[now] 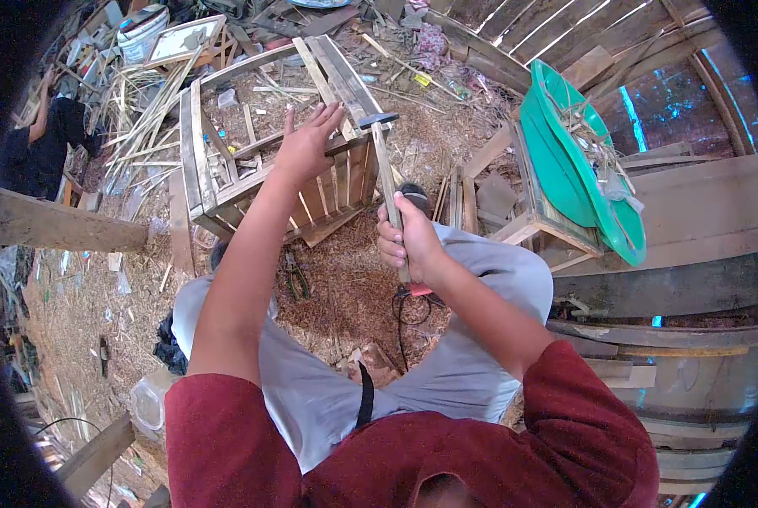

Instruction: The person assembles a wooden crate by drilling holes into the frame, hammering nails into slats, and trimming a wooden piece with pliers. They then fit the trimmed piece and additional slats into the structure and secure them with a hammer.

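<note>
My right hand (406, 235) is wrapped round the wooden handle of a hammer (382, 161). The hammer's dark metal head (379, 120) is up by the right end of a slatted wooden crate (269, 188). Fingers spread, my left hand (307, 148) rests at the crate's top edge, close to the boards (332, 80) that run across its right end. Whether the hammer head touches the wood I cannot tell. The crate stands on the ground in front of my knees, its top partly uncovered.
A green plastic tray-like piece (556, 161) with scraps leans on a wooden frame (535, 222) at right. Pliers (296, 278) and a corded red tool (418, 289) lie on the sawdust. Thin wood strips (146, 110) pile up at left. Another person (49, 144) is at far left.
</note>
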